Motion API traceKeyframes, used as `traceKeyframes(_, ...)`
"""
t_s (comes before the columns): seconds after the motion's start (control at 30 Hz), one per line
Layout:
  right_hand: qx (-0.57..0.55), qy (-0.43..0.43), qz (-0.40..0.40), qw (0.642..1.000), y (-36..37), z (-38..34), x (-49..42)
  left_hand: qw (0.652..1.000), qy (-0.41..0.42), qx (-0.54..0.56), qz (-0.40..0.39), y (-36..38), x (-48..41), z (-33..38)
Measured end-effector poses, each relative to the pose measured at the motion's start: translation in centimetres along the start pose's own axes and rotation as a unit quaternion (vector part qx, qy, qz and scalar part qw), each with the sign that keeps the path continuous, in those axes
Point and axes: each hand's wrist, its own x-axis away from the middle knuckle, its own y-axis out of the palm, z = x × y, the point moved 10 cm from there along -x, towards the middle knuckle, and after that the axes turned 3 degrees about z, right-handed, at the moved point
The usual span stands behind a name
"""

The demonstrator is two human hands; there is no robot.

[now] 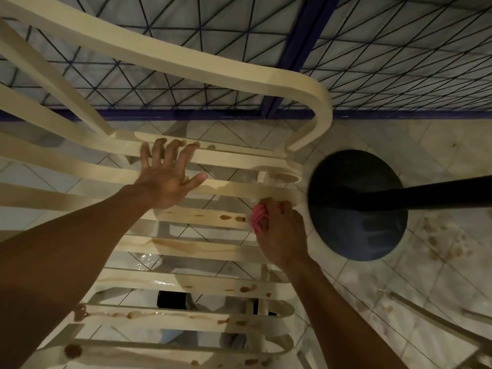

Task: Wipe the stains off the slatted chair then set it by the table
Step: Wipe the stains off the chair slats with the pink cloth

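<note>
Our slatted chair (199, 249) sits just left of the round black base (356, 222), its slats running lengthwise toward that base, so the brown stains (226, 217) trail away from the base in a line that the next wipe would, we judge, follow. Our right hand (282, 235), the nearer to the base, curls around a bunched pink cloth (258, 218) pressed on the stained slat's end beside the base, while our left hand (165, 179) lies spread and flat on slats farther from it. A pale tiled floor (399, 283), spattered brown on the base's near side, lies beneath, and a blue mesh fence (399, 49) stands beyond the base.
</note>
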Motion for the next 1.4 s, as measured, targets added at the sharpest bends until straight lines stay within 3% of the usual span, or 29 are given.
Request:
traceKeyframes(0.1, -0.001, -0.043, 0.011, 0.999, 0.0, -1.6, 0.2, 1.0, -0.005, 0.006, 0.004, -0.1, 0.0, -0.3)
traceKeyframes(0.23, -0.114, -0.092, -0.024, 0.989, -0.2, -0.3, 0.7, 1.0, -0.005, 0.008, 0.0, 0.0, 0.0, -0.1)
traceKeyframes(0.37, -0.245, -0.047, -0.031, 0.968, -2.2, 2.7, 1.0, 1.0, -0.009, 0.004, -0.005, -0.1, 0.0, -0.2)
traceKeyframes(0.6, -0.181, 0.039, -0.016, 0.983, -1.4, 4.1, 0.5, 1.0, -0.008, -0.002, -0.009, 0.1, -0.1, -0.2)
traceKeyframes(0.77, -0.017, 0.002, -0.007, 1.0, -0.5, -0.5, 0.0, 1.0, -0.017, -0.014, -0.017, 0.4, -0.1, -0.1)
traceKeyframes(1.0, -0.001, -0.03, -0.014, 0.999, 0.6, -5.2, 0.3, 0.999, -0.02, -0.017, -0.018, 0.4, -0.1, -0.2)
traceKeyframes(1.13, -0.021, -0.058, -0.005, 0.998, -0.3, -4.1, 1.3, 1.0, -0.019, -0.007, -0.023, 0.5, -0.1, -0.3)
traceKeyframes(1.4, -0.048, 0.021, -0.013, 0.999, -0.9, 1.2, 0.5, 1.0, -0.01, -0.004, -0.015, 0.4, -0.2, -0.3)
